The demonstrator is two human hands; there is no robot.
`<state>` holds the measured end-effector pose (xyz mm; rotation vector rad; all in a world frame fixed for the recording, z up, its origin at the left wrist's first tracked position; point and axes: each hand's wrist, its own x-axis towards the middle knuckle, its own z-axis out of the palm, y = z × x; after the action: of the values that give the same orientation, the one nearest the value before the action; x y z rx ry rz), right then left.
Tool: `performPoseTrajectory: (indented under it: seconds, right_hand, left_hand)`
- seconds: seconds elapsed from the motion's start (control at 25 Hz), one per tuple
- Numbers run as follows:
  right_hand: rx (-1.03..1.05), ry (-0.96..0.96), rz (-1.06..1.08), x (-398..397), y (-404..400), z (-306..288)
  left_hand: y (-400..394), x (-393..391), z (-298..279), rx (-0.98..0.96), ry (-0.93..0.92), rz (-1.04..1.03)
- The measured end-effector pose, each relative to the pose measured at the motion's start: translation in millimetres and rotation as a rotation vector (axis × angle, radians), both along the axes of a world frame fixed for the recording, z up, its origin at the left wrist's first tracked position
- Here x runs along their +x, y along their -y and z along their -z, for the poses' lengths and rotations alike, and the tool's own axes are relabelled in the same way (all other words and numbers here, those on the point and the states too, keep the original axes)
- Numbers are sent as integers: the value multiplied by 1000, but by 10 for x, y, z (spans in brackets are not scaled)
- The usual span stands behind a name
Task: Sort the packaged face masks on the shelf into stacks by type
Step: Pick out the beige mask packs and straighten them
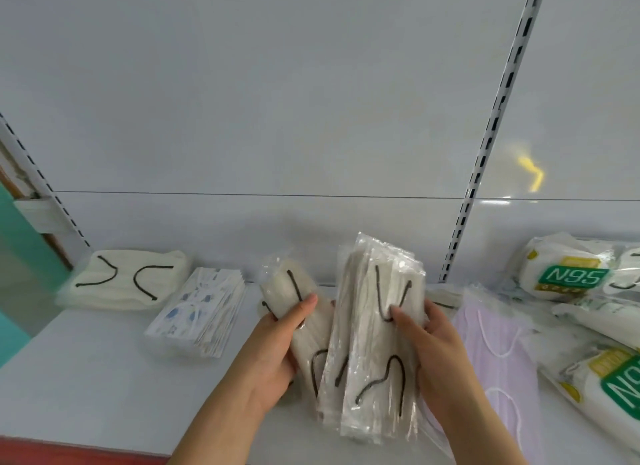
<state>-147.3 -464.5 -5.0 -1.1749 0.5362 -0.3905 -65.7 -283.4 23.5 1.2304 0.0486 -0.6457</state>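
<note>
My right hand (429, 357) grips a bundle of clear-wrapped cream masks with dark ear loops (374, 329), held upright above the shelf (86, 378). My left hand (277, 346) holds another cream mask pack with dark loops (294, 301) just left of the bundle, touching it. At the far left lies a stack of cream masks with dark loops (124, 279). Beside that stack sits a pile of white masks with blue print (197, 312). A pink mask pack (498, 360) lies flat under my right forearm.
White N95 packs with green labels (568, 274) lie heaped at the right, one more at the right edge (609, 385). A slotted upright (485, 145) runs up the white back panel. The shelf's front edge is red (69, 452).
</note>
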Motion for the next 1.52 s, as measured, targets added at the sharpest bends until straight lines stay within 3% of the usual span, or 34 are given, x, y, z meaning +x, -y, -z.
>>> performPoseTrajectory:
  seconds: [0.12, 0.24, 0.36, 0.44, 0.56, 0.64, 0.72, 0.84, 0.92, 1.0, 1.08, 1.16, 1.36, 1.52]
  right_hand:
    - [227, 125, -34, -10, -34, -120]
    - [309, 134, -48, 76, -165, -125]
    - [300, 141, -41, 136, -303, -100]
    - [201, 163, -55, 123, -354, -126]
    - [-67, 318, -154, 60, -378, -320]
    - [-268, 445, -319, 60, -393, -439]
    - [-363, 435, -454, 143, -401, -427]
    - [-370, 265, -280, 325, -395, -246]
    - [-769, -77, -197, 435, -435, -151]
    - [-1229, -468, -388, 510, -560, -12]
    - [-1488, -688, -551, 574, -721, 52]
    - [-1447, -675, -573, 670, -748, 36]
    - [-1022, -301, -374, 671, -475, -158]
    - [-514, -40, -153, 581, -267, -410]
  left_hand:
    - [-37, 18, -21, 32, -50, 101]
    - [-45, -90, -49, -62, -47, 370]
    - [9, -242, -86, 154, 95, 368]
    - [18, -224, -24, 286, 232, 299]
    - [-80, -145, -10, 143, 351, 167]
    - [-201, -102, -62, 58, 468, 195]
    - [-301, -87, -67, 91, 556, 205]
    - [-520, -65, 2, 233, 511, 9]
    - [-807, 8, 41, 186, 429, -206]
    - [-1097, 82, 10, 149, 372, -333]
    - [-1264, 77, -22, 171, 342, -353]
    - [-1301, 39, -5, 207, 330, -331]
    - [-1285, -2, 33, 211, 294, -289]
    - [-1177, 21, -28, 192, 307, -259]
